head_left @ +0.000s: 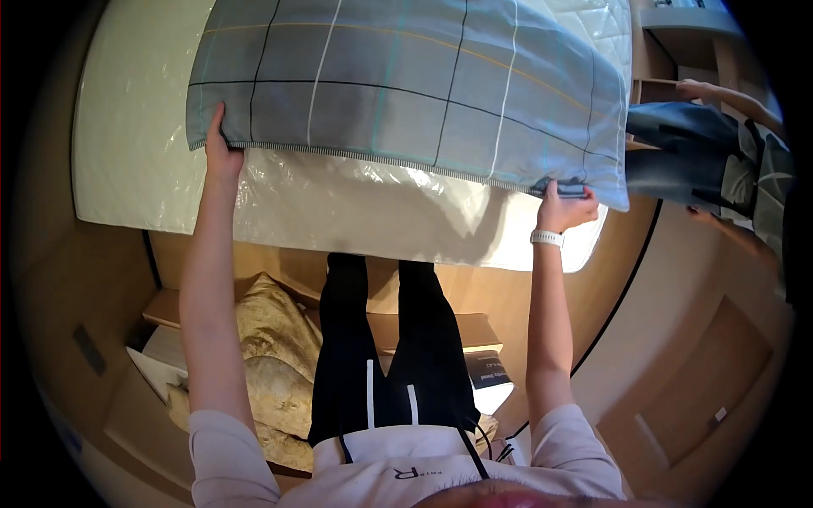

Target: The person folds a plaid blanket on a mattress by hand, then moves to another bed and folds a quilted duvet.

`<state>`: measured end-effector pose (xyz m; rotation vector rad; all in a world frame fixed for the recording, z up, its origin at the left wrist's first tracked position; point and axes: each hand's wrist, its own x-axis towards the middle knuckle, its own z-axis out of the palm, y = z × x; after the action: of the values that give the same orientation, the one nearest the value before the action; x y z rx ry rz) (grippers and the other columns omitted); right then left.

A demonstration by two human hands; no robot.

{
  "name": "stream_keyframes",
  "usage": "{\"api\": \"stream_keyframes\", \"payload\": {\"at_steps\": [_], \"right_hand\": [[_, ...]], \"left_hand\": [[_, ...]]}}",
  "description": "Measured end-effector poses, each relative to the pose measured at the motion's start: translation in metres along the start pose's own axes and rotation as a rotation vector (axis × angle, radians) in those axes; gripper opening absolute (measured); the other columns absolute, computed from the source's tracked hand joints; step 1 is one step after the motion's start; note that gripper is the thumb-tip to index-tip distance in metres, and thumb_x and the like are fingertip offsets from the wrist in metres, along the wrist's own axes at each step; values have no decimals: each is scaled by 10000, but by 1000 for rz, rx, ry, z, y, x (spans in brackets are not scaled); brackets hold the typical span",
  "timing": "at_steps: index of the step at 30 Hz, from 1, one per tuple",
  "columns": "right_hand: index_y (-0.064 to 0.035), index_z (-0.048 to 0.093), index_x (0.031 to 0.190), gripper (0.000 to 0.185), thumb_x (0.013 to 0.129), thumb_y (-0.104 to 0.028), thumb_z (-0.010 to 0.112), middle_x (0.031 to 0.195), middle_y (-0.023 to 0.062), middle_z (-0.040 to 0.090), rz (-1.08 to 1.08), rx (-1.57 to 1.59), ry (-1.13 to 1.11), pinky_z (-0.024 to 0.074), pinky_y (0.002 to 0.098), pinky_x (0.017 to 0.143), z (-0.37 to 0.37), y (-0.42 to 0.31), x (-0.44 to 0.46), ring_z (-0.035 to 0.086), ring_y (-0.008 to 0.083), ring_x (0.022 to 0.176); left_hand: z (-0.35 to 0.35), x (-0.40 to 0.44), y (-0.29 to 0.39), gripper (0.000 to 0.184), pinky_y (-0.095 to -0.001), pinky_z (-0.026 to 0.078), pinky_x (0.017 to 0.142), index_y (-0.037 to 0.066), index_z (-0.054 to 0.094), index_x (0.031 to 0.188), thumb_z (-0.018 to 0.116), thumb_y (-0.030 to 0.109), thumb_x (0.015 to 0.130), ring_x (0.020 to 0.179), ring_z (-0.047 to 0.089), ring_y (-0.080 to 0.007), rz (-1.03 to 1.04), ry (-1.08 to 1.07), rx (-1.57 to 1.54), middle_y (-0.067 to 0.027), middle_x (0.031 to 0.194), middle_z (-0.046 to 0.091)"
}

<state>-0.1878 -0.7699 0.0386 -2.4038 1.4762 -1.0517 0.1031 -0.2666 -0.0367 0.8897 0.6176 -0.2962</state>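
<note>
A grey plaid pillow (356, 110), crossed by black, white, orange and teal lines, is held up over the bed's edge between my hands. At its lower left corner my left hand (222, 152) grips the edge, thumb on top and the other fingers hidden beneath. My right hand (566, 207), with a white band at the wrist, pinches the striped hem near the lower right corner, where the cloth is bunched. Below the pillow lies a mattress (364, 199) in shiny clear plastic, and the pillow casts a shadow on it.
Another person (711, 161) in blue jeans stands at the right, beside a wooden shelf unit (677, 59). By my legs are a yellow-gold cushion (275, 339), a white box (161, 360) and a dark printed box (489, 370). A wooden bed frame runs under the mattress.
</note>
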Motion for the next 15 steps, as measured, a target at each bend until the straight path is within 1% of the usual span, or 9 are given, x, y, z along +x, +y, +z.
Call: {"api": "stream_keyframes", "payload": {"at_steps": [1,2,4,6,8,10,11,13,15], "right_hand": [[-24,498,1049,478,659,-107,762,944,140,451,-93,-103,33,379,409,916,-10,-19,4,437,330,939],[-24,498,1049,478,659,-107,762,944,140,451,-95,-104,34,379,409,916,-18,-35,7,437,330,939],[-30,557,963,364,665,-112,749,996,173,480,-477,-82,39,382,415,897,-30,-70,15,461,340,961],[-44,609,922,247,717,-137,712,1124,189,499,-483,319,-246,375,428,897,-30,-123,11,475,315,1060],[-44,590,1102,357,778,-178,657,1281,180,473,-684,338,-291,348,448,958,-21,-180,9,446,317,1190],[-22,473,1299,524,849,-271,578,1398,183,405,-715,312,-326,268,482,1059,31,-190,-1,367,326,1308],[-22,473,1299,524,849,-271,578,1398,183,405,-709,310,-332,268,482,1059,70,-171,-16,367,326,1308],[6,309,1420,640,900,-322,489,1484,178,315,-747,9,-628,159,504,1130,138,-115,-64,260,303,1397],[5,270,1440,651,918,-345,441,1512,167,266,-758,-45,-652,125,502,1142,144,-127,-70,218,282,1417]], "left_hand": [[4,-4,0,588,-427,380,1045,56,434,1349,665,292,863,1228,472,-271,-24,16,-8,-89,1347,496],[2,-6,-2,588,-427,380,1045,56,434,1349,665,292,863,1228,472,-271,-25,15,-11,-89,1347,496],[-6,-7,-5,591,-433,371,1051,60,432,1347,669,294,859,1235,462,-277,-76,33,-64,-94,1348,491],[-7,-13,-10,586,-435,371,1050,58,432,1344,667,290,860,1229,466,-278,-70,16,-104,-96,1341,495],[-4,-23,-18,581,-437,370,1050,56,431,1341,664,286,860,1223,470,-279,-83,8,-134,-98,1334,499],[15,-29,-15,554,-428,379,1043,57,432,1333,648,269,869,1216,476,-274,-98,-105,-197,-95,1321,505],[28,-35,-9,554,-428,379,1043,57,432,1333,648,269,869,1216,476,-274,-102,-100,-191,-95,1321,505],[56,-55,5,521,-419,384,1039,46,434,1334,618,243,888,1221,473,-256,-75,-91,-158,-91,1320,508],[76,-73,17,505,-412,394,1028,34,457,1316,608,264,893,1196,497,-256,3,-143,-97,-93,1285,537]]}}
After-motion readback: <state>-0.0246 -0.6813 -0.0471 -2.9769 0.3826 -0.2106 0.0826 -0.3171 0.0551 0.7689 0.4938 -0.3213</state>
